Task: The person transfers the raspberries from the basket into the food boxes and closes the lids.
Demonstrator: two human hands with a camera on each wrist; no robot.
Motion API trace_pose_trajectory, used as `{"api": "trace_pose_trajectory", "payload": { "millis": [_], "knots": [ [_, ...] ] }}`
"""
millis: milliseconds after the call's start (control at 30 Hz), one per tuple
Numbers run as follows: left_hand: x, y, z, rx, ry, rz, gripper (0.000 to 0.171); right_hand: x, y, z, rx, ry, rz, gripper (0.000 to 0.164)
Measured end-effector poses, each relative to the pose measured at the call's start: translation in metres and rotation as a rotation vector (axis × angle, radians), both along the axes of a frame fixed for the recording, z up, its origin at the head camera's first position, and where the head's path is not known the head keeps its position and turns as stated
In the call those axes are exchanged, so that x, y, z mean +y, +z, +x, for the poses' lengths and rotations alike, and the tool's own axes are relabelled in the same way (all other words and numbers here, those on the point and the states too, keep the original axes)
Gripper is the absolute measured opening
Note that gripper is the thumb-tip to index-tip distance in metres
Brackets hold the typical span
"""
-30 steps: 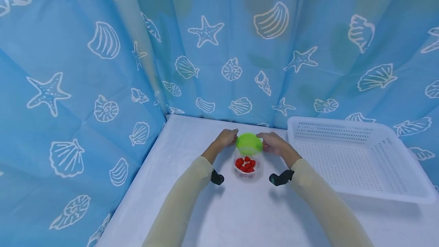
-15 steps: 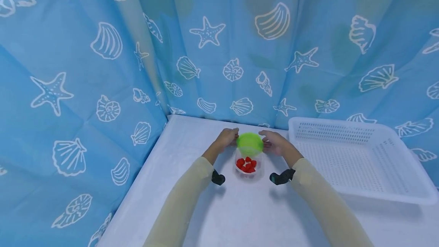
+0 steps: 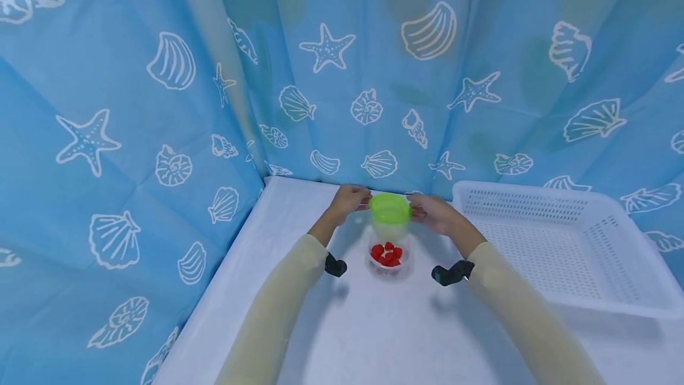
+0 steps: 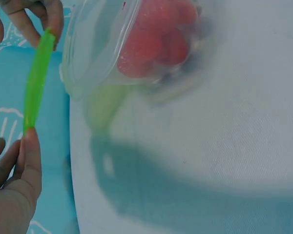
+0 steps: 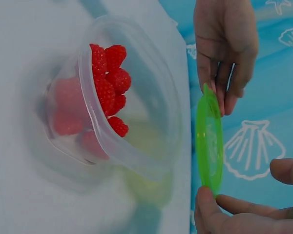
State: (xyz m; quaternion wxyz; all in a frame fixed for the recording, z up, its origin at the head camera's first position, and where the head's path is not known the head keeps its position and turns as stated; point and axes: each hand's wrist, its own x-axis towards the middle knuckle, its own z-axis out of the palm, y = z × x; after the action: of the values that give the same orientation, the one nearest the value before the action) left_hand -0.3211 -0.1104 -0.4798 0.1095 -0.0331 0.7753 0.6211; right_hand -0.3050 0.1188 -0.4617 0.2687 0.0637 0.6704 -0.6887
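A round bright green lid is held up on edge, close behind a clear plastic container. My left hand pinches its left edge; in the right wrist view the fingers of this left hand meet a small tab. Opposite, my right hand grips the right edge between thumb and fingers, also seen in the right wrist view. The uncovered container stands on the white table with several red raspberries inside. In the left wrist view the lid appears edge-on, apart from the container rim.
A large white perforated basket stands to the right of my right hand. The white-covered table ends at the back against a blue curtain with shell prints. Dark wrist cameras sit under both wrists.
The lid has been raised and moved slightly back from the container, its face tilting differently. The right fingers, loosely spread half a second ago, now close on its edge. The container stays put.
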Motion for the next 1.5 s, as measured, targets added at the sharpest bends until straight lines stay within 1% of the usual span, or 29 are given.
{"api": "trace_pose_trajectory", "payload": {
  "millis": [100,233,333,367,467,567,633,800,967,1133,1233,1333,1500],
  "knots": [
    [-0.003,0.0,0.002,0.006,0.0,0.008,0.026,0.002,0.006,0.004,0.03,0.032,0.045,0.048],
    [-0.009,-0.003,0.006,0.004,0.022,0.025,0.021,0.005,0.011,0.009,0.077,0.093,0.114,0.042],
    [-0.012,-0.004,0.009,-0.017,0.033,0.037,0.017,0.008,0.01,0.013,0.104,0.122,0.16,0.04],
    [-0.013,-0.004,0.01,-0.03,0.03,0.041,0.016,0.009,0.009,0.014,0.106,0.119,0.172,0.039],
    [-0.014,-0.003,0.015,-0.076,0.012,0.052,0.018,0.013,0.005,0.018,0.113,0.129,0.212,0.041],
    [-0.015,-0.003,0.021,-0.111,-0.016,0.045,0.019,0.015,0.0,0.021,0.092,0.131,0.21,0.042],
    [-0.015,-0.003,0.024,-0.121,-0.039,0.037,0.019,0.016,-0.002,0.023,0.087,0.15,0.216,0.043],
    [-0.015,-0.005,0.031,-0.115,-0.083,-0.004,0.018,0.016,-0.007,0.029,0.072,0.166,0.222,0.038],
    [-0.016,-0.011,0.036,-0.112,-0.085,-0.028,0.018,0.015,-0.012,0.036,0.044,0.173,0.204,0.034],
    [-0.019,-0.016,0.041,-0.116,-0.114,-0.057,0.014,0.014,-0.016,0.044,0.046,0.197,0.194,0.034],
    [-0.022,-0.017,0.044,-0.134,-0.14,-0.071,0.012,0.013,-0.016,0.048,0.06,0.196,0.2,0.035],
    [-0.024,-0.017,0.047,-0.164,-0.156,-0.055,0.013,0.012,-0.013,0.051,0.076,0.178,0.242,0.034],
    [-0.025,-0.014,0.051,-0.209,-0.172,0.004,0.015,0.009,-0.011,0.057,0.135,0.173,0.378,0.029]
  ]
}}
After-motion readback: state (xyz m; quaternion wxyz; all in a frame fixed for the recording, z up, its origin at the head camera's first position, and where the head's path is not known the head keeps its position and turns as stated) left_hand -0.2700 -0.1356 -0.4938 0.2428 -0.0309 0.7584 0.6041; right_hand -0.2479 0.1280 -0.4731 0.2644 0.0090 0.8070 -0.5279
